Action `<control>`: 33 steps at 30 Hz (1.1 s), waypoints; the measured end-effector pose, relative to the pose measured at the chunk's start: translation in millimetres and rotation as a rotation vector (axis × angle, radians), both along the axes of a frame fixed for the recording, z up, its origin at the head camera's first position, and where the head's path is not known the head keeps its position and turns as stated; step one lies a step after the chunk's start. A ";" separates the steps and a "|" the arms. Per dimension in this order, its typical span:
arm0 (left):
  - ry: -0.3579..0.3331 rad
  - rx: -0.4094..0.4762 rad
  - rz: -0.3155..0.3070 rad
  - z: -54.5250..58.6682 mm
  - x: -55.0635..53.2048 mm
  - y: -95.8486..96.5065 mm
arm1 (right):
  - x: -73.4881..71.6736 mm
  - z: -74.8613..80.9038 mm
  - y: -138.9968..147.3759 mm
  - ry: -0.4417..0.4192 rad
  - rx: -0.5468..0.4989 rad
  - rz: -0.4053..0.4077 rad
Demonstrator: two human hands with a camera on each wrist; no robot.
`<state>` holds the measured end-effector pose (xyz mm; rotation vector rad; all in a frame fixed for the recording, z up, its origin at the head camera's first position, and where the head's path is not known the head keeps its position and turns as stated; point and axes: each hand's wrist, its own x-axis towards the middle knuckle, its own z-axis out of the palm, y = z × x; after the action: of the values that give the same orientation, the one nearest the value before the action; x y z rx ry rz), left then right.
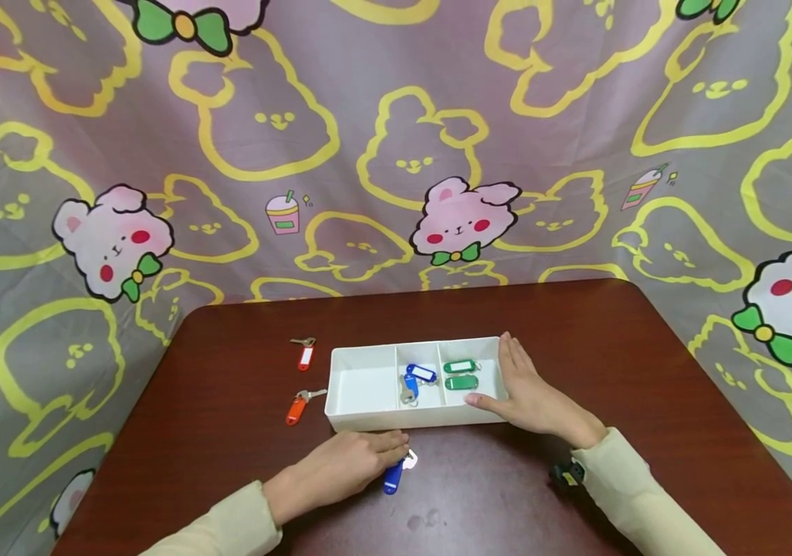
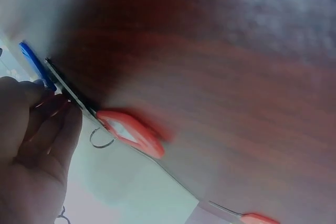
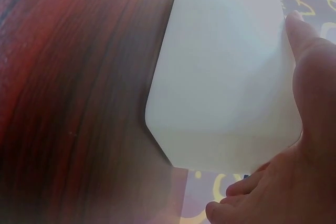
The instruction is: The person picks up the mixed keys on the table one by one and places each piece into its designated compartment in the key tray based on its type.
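A white three-compartment box sits on the table. My right hand rests on its right end, fingers straight along the end wall and thumb across the front rim. Just in front of the box, my left hand pinches a key with a blue tag at the fingertips. In the left wrist view the blue tag shows beyond the curled fingers. Blue-tagged keys lie in the middle compartment. Green tags lie in the right one, and the left compartment shows a bare white floor.
Left of the box lie two keys with red tags, one nearer and one farther back. A dark wrist-worn device is by my right sleeve. A patterned curtain hangs behind the brown table.
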<state>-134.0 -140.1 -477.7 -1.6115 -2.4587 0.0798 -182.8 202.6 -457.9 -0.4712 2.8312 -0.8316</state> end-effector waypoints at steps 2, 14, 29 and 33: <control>0.004 0.001 0.000 -0.1 0.5 1.1 | 0.7 -0.8 -0.1 0.002 0.002 0.000; 0.021 -0.024 0.036 2.6 3.6 7.6 | 0.9 -2.8 -0.9 0.006 0.006 0.004; 0.083 0.044 0.022 -0.1 1.0 11.1 | 0.5 -0.1 -2.5 0.007 -0.004 0.000; 0.086 0.070 0.023 -1.3 0.8 10.1 | 0.6 0.8 -2.1 0.008 -0.006 -0.003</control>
<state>-133.2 -130.0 -478.9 -1.5183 -2.3884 0.0640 -182.2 200.5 -457.1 -0.4721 2.8378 -0.8406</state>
